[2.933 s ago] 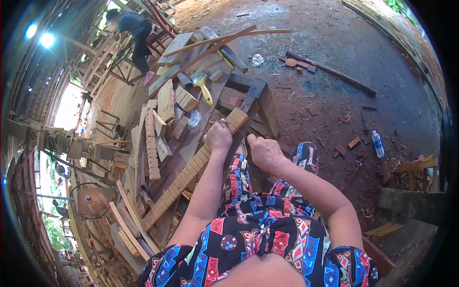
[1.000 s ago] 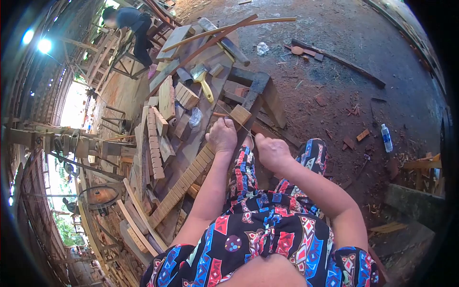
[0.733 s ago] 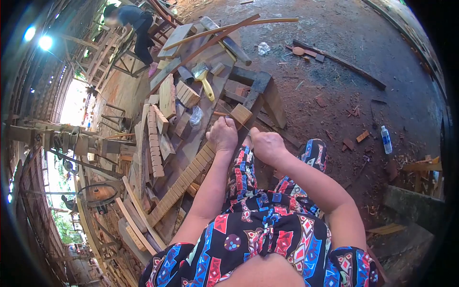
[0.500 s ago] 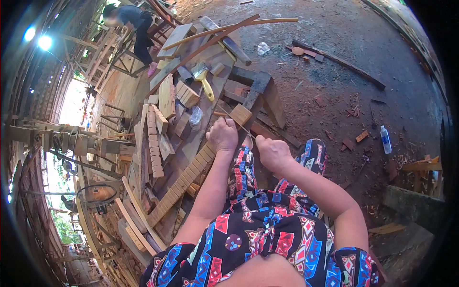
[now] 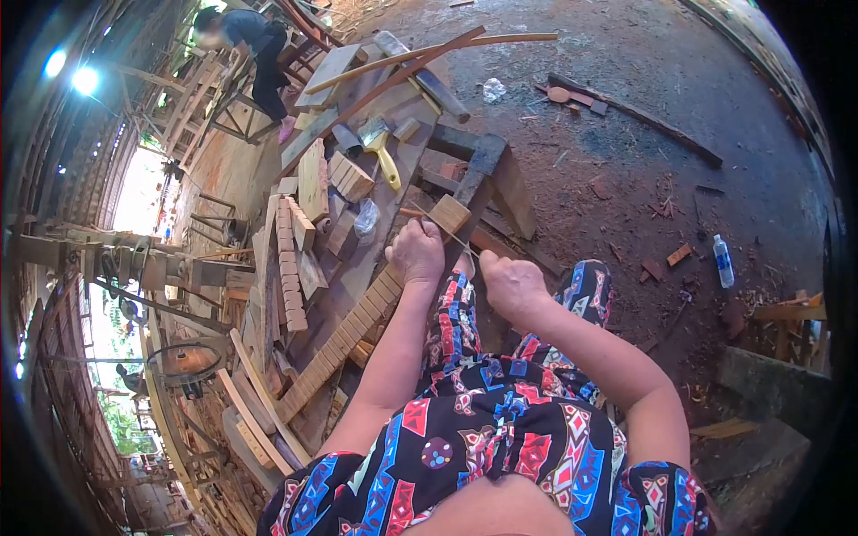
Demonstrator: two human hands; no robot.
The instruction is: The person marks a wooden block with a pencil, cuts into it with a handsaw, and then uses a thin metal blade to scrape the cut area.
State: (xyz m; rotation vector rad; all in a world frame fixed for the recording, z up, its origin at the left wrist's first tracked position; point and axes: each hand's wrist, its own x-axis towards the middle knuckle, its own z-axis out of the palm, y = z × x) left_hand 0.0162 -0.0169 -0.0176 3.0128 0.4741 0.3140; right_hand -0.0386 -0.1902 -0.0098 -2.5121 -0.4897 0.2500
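Note:
My left hand [image 5: 416,253] is closed over the upper part of a long notched wooden bar [image 5: 344,339], which slants across the bench; the grip itself is partly hidden. Just beyond that hand the bar's pale squared end [image 5: 450,214] shows. My right hand [image 5: 516,288] makes a fist around one end of a thin, straight rod-like tool [image 5: 461,243]. The tool crosses the bar close to its end, just past my left knuckles. Its exact kind is too fine to make out.
On the bench [image 5: 393,210] lie a yellow-handled paintbrush [image 5: 384,159], a notched strip [image 5: 290,268], wood blocks [image 5: 350,178] and a crumpled plastic bag [image 5: 366,216]. A water bottle [image 5: 722,261] stands on the littered floor. Another person [image 5: 255,54] bends over woodwork at the far left.
Both hands keep nearly the same place and grip. The view has shifted very slightly; nothing is taken up or let go.

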